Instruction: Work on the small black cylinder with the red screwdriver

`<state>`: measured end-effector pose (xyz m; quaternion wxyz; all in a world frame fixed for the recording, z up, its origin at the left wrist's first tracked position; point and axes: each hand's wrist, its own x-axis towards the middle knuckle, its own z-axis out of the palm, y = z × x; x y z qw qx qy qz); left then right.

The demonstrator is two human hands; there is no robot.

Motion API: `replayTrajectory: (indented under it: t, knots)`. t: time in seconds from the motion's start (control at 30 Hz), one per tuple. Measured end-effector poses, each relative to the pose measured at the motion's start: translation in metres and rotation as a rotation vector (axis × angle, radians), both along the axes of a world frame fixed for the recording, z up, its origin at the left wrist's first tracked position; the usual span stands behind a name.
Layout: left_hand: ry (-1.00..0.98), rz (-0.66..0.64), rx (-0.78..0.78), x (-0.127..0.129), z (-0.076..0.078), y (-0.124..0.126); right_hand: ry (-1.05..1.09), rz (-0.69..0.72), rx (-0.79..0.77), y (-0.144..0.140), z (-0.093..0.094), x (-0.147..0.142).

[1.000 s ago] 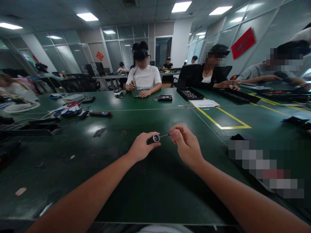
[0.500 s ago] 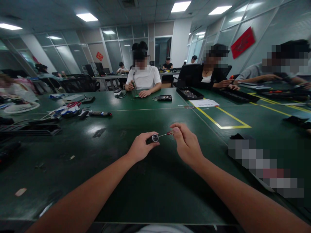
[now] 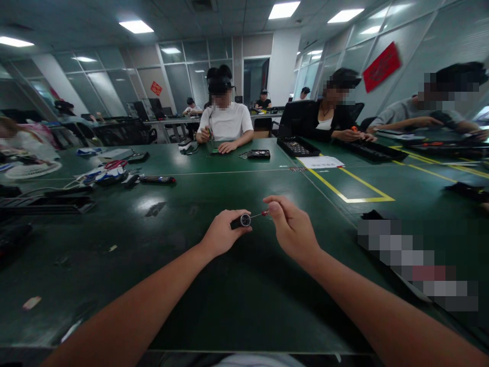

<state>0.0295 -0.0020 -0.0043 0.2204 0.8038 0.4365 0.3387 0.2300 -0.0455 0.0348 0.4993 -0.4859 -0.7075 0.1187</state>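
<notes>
Between the thumb and fingers of my left hand (image 3: 222, 233) is a short black cylinder (image 3: 245, 220), its round end with a silvery rim turned toward me. My right hand (image 3: 292, 221) is closed around a small screwdriver (image 3: 264, 213) with a red handle and a thin metal shaft. The shaft points left and its tip meets the right side of the cylinder's rim; whether it goes inside I cannot tell. Both hands are held above the green table (image 3: 244, 300).
A pen-like black tool (image 3: 157, 179) and red-handled scissors (image 3: 115, 164) lie at the left. A black parts tray (image 3: 298, 147) and white paper (image 3: 321, 162) are further back. Co-workers sit across the table, one in a white shirt (image 3: 235, 122). A blurred-out item (image 3: 412, 262) lies at right.
My right hand and the screwdriver have shifted slightly left, toward the cylinder. The cylinder has moved a little to the right and down in my left hand.
</notes>
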Motion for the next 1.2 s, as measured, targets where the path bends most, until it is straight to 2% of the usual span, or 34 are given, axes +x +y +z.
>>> replayTrajectory:
  t: [0.27, 0.43, 0.63, 0.83, 0.93, 1.0, 1.1, 1.2]
  knots:
    - [-0.02, 0.01, -0.012, -0.003, -0.002, 0.003, -0.057, 0.041, 0.026, 0.002, -0.001, -0.002]
    - [0.018, 0.012, -0.015, -0.003, -0.001, 0.002, -0.073, 0.006, -0.056, 0.002, 0.002, -0.001]
    - [-0.004, 0.015, -0.012, -0.003, -0.003, 0.003, -0.072, 0.036, -0.033, 0.001, 0.001, -0.002]
    - [0.024, 0.001, -0.006, -0.002, -0.004, 0.005, 0.109, 0.004, -0.061, 0.006, -0.006, -0.003]
    - [0.086, -0.036, 0.016, -0.001, -0.001, 0.003, 0.212, -0.023, -0.136, 0.011, -0.007, -0.002]
    - [0.126, -0.061, 0.071, -0.002, 0.002, 0.002, 0.37, -0.026, -0.226, 0.018, -0.01, 0.0]
    - [0.138, -0.027, 0.1, -0.003, 0.006, 0.003, 0.714, 0.025, -0.379, 0.029, -0.016, 0.005]
    - [0.12, 0.025, 0.037, -0.004, 0.007, 0.005, 0.717, 0.01, -0.365, 0.035, -0.02, 0.007]
